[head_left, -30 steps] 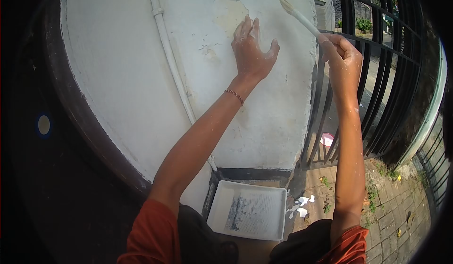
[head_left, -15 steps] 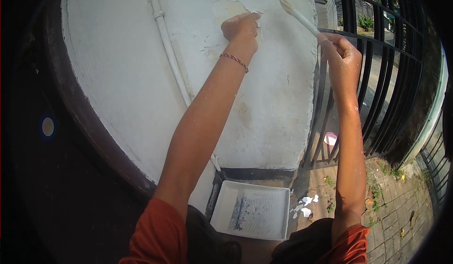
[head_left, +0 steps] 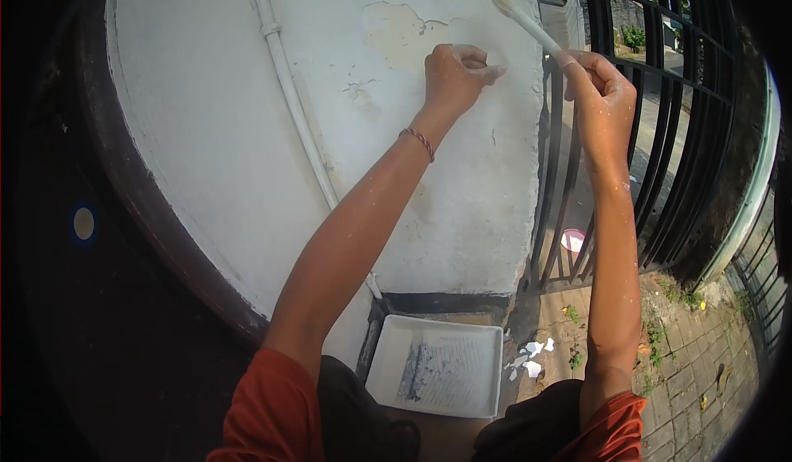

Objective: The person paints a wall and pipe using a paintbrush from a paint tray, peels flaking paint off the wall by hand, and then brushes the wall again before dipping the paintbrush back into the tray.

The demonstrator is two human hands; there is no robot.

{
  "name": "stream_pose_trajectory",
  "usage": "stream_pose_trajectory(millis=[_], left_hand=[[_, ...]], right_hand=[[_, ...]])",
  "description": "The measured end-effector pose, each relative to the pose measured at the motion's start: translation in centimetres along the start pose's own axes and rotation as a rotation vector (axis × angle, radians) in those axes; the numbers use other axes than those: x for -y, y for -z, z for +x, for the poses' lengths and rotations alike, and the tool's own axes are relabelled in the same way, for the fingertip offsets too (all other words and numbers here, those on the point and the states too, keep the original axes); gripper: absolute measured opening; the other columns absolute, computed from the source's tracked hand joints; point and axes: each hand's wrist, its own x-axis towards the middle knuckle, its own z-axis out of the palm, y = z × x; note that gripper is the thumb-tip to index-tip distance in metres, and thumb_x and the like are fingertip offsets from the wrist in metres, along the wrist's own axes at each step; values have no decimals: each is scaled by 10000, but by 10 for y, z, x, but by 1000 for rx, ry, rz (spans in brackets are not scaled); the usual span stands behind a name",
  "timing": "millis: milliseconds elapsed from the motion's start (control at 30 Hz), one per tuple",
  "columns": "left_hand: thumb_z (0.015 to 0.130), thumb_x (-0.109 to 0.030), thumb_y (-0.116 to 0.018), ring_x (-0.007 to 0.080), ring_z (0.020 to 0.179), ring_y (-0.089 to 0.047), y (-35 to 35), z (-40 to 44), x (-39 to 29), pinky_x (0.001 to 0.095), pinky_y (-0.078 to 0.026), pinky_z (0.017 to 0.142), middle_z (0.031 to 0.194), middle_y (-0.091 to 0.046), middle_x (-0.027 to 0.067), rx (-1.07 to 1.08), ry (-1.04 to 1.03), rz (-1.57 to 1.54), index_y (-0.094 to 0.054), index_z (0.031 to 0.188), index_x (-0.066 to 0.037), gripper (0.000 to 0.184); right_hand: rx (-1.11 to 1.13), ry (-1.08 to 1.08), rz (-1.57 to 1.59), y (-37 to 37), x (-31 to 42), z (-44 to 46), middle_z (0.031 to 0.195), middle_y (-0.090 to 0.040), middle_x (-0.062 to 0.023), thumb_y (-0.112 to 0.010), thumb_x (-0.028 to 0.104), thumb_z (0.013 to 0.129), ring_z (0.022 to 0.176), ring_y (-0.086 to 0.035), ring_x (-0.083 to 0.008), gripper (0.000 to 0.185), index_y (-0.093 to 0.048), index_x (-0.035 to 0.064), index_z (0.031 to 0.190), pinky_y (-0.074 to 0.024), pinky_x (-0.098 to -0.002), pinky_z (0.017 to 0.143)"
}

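Observation:
My right hand [head_left: 601, 91] holds a paintbrush [head_left: 532, 29] by its pale handle, bristles pointing up and left in front of the wall's right edge. My left hand [head_left: 459, 78] has its thumb and fingers pinched together close to the white wall [head_left: 412, 239]. Whatever lies between those fingertips is too small to make out. Just above and left of this hand is a bare cream patch [head_left: 400, 37] with a ragged edge where paint has come off. Smaller cracks and chips mark the paint below it.
A white pipe [head_left: 289, 91] runs down the wall. At its foot lies a paint tray [head_left: 501, 371] with dark smears, beside white paint flakes [head_left: 534, 369] on the ground. A black barred gate [head_left: 660, 144] stands at right, near a pink-rimmed container [head_left: 572, 241].
My left hand has moved down and right, away from the patch. The bare patch now shows further to the right. The paintbrush stays in my right hand, nearly still.

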Motion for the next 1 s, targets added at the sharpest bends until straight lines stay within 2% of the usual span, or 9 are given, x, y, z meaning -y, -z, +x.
stream_pose_trajectory(millis=[100,167,233,400,433,500,600,833,1000], left_hand=[[747,-324,-806,186,739,-685,-14,-17,5,309,-547,673,835,-706,124,161,-254,381,-703,896,17,387],[738,-372,-802,189,673,-668,-13,-15,3,316,-544,644,760,-694,107,75,-278,401,-710,860,15,416],[719,-405,-806,198,778,-657,2,-1,5,338,-536,706,850,-693,104,-174,-271,333,-718,906,-15,442],[767,-438,-752,218,1109,-567,53,36,-4,358,-441,962,1196,-621,80,-587,-785,981,-687,1098,-109,471],[767,-438,-752,218,1109,-567,60,43,-4,358,-441,962,1196,-621,80,-586,-786,990,-687,1098,-109,471],[723,-452,-765,354,1374,-275,70,53,-7,487,-235,1119,1432,-392,161,-230,-693,981,-471,1336,-50,789],[768,-435,-727,275,1235,-482,74,61,0,384,-366,1036,1260,-588,88,-395,-1010,1082,-607,1224,-104,576],[845,-325,-690,195,1256,-503,74,70,3,359,-389,1071,1264,-611,26,-220,-990,1184,-654,1183,-128,393],[844,-217,-674,185,1141,-591,73,69,2,321,-495,950,1176,-657,45,-182,-995,1127,-683,1125,-103,303]], right_hand=[[-6,23,42,3,-2,2,599,-539,35,-684,240,833,561,-469,-48,255,-705,-1,911,-349,-223,529],[-8,35,48,6,-2,3,596,-532,40,-684,236,836,563,-470,-46,250,-704,-3,906,-344,-218,527],[-20,19,5,8,-1,3,588,-520,45,-683,221,837,561,-465,-47,233,-703,-3,897,-342,-214,529],[-5,45,40,11,-7,3,590,-517,43,-685,216,835,558,-462,-51,228,-702,-4,891,-344,-215,531],[-5,43,48,10,-7,2,592,-518,41,-687,218,833,557,-461,-52,231,-701,-6,890,-345,-216,531],[0,14,40,8,-7,2,601,-526,36,-685,217,834,565,-464,-49,234,-700,-9,891,-348,-218,530],[1,-10,46,4,-13,2,614,-544,30,-678,210,837,577,-471,-48,235,-700,-12,909,-354,-219,534],[-21,8,57,0,-9,1,613,-550,28,-676,207,834,574,-469,-49,244,-699,-21,919,-350,-221,534],[-5,36,62,3,-9,2,604,-529,34,-673,205,838,567,-455,-47,239,-696,-22,910,-345,-220,531]])
